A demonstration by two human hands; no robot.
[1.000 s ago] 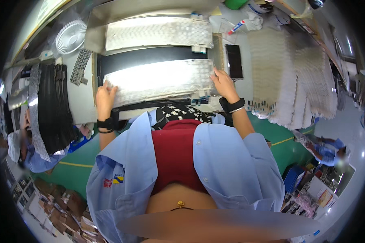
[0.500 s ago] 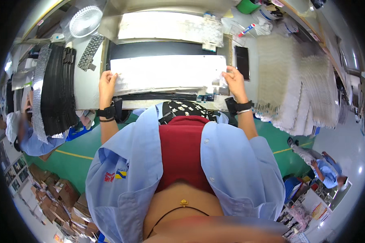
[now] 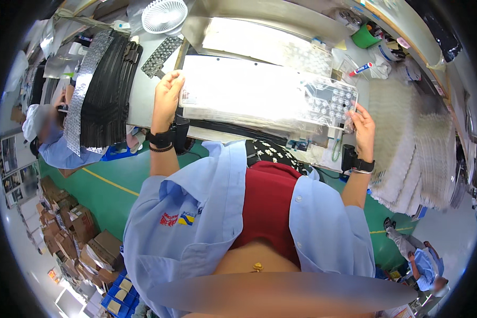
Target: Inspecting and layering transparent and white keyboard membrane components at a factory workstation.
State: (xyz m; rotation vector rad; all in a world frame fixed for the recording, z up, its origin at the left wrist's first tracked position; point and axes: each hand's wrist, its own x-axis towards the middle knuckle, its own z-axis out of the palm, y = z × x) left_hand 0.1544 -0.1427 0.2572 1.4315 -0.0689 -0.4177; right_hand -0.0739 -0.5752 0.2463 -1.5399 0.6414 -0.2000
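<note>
The bench [image 3: 141,106] carried a pale sheet stack [image 3: 395,143] at its right edge and a dark strip stack [image 3: 108,95] at its left. A clear printed sheet [image 3: 267,91] spanned the middle, near the front edge. The left hand [image 3: 167,98] pinched the sheet's left edge, with a bare strip of bench alongside; the right hand [image 3: 363,130] pinched its right edge, close beside the pale stack. A marker [image 3: 360,69] lay toward the back right corner.
</note>
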